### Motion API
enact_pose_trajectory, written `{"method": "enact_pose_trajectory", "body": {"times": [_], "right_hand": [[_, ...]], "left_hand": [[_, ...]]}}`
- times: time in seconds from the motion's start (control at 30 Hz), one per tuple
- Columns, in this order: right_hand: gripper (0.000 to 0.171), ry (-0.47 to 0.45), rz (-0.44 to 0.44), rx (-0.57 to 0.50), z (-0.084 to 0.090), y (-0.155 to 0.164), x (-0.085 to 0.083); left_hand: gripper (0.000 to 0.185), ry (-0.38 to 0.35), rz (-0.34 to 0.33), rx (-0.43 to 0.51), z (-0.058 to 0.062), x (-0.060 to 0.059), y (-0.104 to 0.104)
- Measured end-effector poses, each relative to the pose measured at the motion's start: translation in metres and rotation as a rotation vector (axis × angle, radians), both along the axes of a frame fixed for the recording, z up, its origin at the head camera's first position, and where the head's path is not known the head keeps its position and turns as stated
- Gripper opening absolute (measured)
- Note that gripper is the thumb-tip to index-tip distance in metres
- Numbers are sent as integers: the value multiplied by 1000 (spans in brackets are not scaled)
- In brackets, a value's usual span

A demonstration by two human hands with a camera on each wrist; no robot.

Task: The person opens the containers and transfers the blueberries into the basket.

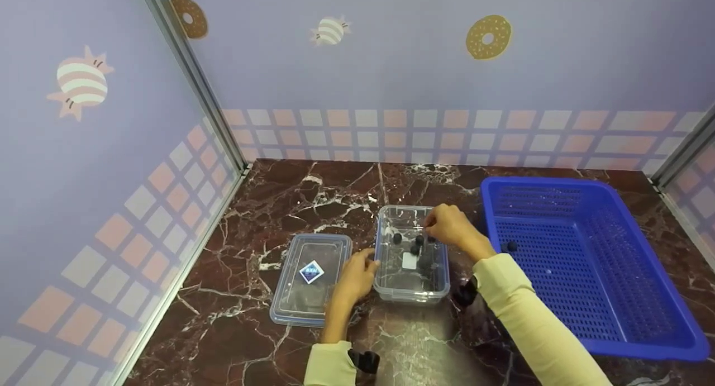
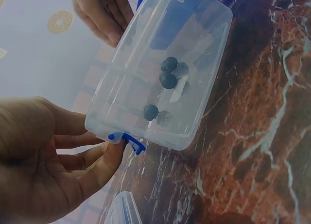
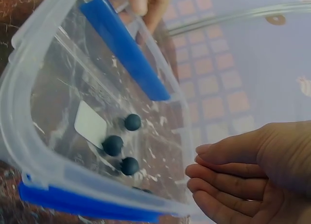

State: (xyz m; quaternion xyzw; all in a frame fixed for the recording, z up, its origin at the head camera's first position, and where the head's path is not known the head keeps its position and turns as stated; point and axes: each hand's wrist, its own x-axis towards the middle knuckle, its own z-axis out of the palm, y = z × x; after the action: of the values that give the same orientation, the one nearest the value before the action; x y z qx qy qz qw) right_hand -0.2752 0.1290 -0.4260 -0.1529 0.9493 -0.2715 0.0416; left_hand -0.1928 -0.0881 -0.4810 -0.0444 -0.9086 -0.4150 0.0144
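Observation:
A clear plastic container point(image 1: 391, 282) with no lid on stands mid-table. Three dark blue balls point(image 2: 168, 80) lie on its floor, seen also in the right wrist view as balls point(image 3: 112, 145) beside a white label point(image 3: 90, 122). My left hand point(image 1: 368, 260) rests against the container's left wall; its thumb point(image 2: 114, 153) touches the rim by a blue clip point(image 2: 129, 139), the fingers loose. My right hand point(image 1: 433, 224) hovers over the container's far right side. Its fingers point(image 3: 218, 173) lie straight together and hold nothing.
The container's clear lid point(image 1: 310, 277), with a blue diamond sticker, lies flat just left of it. A large blue perforated basket point(image 1: 642, 296) stands at the right with one dark ball point(image 1: 509, 246) inside. Booth walls close off the left, back and right.

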Motion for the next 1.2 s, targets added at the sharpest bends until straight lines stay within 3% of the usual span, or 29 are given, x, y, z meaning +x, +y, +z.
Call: {"method": "enact_pose_trajectory", "body": {"times": [0.27,0.47,0.93,1.2], "right_hand": [[4,30,71,104,-14,-15,0],[5,26,89,109,-21,-22,-1],[9,6,51,200,-38,-38,-4],[25,-14,51,238,-44,-45,-4]], "left_hand": [[34,2,-3,-5,0,1,-1],[35,-15,-4,3,2,0,-1],[35,-25,5,-13,1,0,-2],[36,-44,-2,13,1,2,-2]]}}
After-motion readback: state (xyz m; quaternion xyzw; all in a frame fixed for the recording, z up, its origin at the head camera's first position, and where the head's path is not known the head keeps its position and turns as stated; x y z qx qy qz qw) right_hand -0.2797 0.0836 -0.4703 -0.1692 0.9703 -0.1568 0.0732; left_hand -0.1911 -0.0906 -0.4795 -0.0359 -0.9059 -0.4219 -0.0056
